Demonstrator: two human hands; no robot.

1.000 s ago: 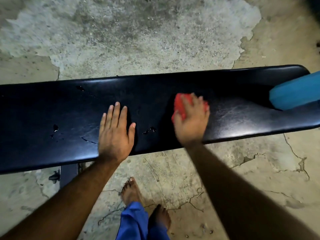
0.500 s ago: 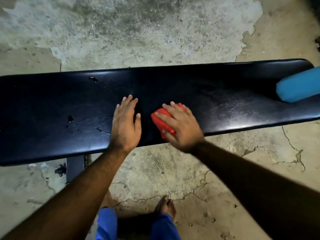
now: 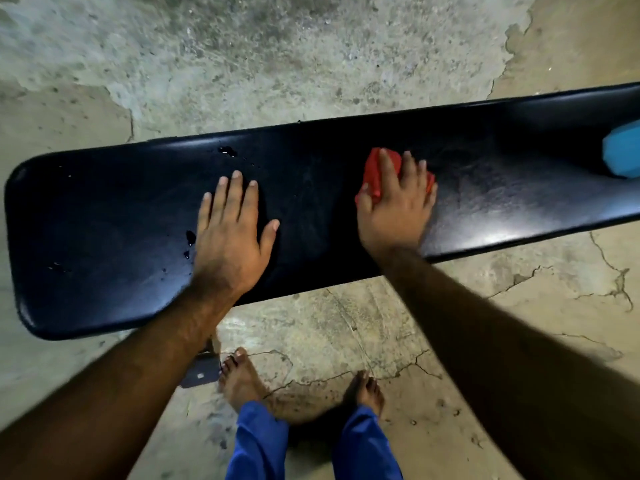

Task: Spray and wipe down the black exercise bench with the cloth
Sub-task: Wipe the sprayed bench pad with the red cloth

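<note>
Bench: black padded exercise bench (image 3: 104, 237) runs across the view from lower left to upper right, its rounded left end in full sight, its right end cut off by the frame edge.
Bench surface: glossy, with a bright glare patch near the front edge on the right and dull streaks around the cloth.
Cloth: red cloth (image 3: 375, 174) lies bunched on the bench top, right of centre, mostly covered by the hand above it.
Right hand: right hand (image 3: 394, 206) lies palm down on the cloth, fingers (image 3: 388, 168) fairly straight and slightly spread, pressing it to the padding; red shows past the fingertips and at both sides.
Left hand: left hand (image 3: 232, 237) rests flat on the bench left of the cloth, well apart from it, fingers straight and close together, thumb out to the side, holding nothing.
Droplets: wet droplets (image 3: 190, 237) sit just left of the left hand; another small puddle (image 3: 227, 151) lies near the far edge.
Blue object: blue object (image 3: 623, 154) rests on the bench at the right frame edge; what it is cannot be told.
Floor: cracked, patchy concrete floor (image 3: 311, 57).
Person: bare feet (image 3: 242, 379) and blue trouser legs (image 3: 259, 445) stand close to the bench's near side.
</note>
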